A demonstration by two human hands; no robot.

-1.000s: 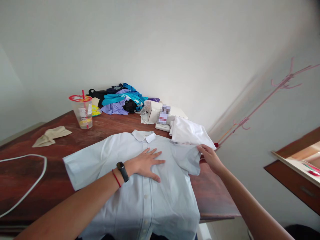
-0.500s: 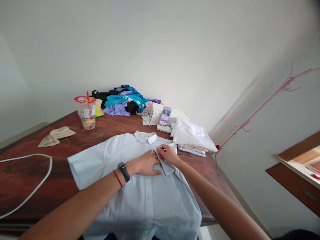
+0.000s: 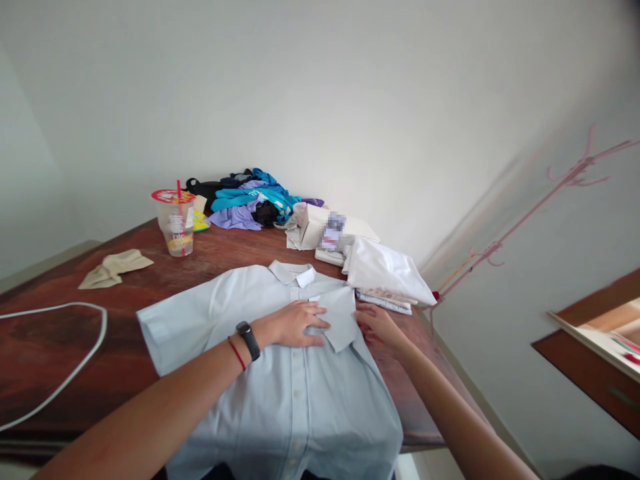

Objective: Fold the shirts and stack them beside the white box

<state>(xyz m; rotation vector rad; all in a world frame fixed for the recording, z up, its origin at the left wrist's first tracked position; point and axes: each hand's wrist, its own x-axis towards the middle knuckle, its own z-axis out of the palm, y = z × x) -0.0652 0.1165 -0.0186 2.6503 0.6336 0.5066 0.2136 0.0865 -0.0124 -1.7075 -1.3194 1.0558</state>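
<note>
A pale button-up shirt (image 3: 260, 393) with short sleeves lies front side up on the table, its collar (image 3: 295, 272) toward the wall. One sleeve (image 3: 175, 323) spreads out to the left; the other sleeve (image 3: 340, 330) is folded inward across the chest. My left hand (image 3: 295, 323) rests flat on the chest beside the folded sleeve, fingers spread. At the shirt's right folded edge is my right hand (image 3: 377, 323), its fingers loosely bent and the fingertips at the cloth.
On the brown wooden table (image 3: 220, 250) are a plastic cup (image 3: 177, 230) with a straw, a beige cloth (image 3: 115, 268), a white cable (image 3: 95, 350), a clothes pile (image 3: 255, 200), a white box (image 3: 313, 227) and folded white clothes (image 3: 387, 270). A pink coat rack (image 3: 525, 213) stands right.
My right hand has let go of the folded sleeve's end and moved right to the shirt's folded edge. My left hand stays on the chest, slightly higher.
</note>
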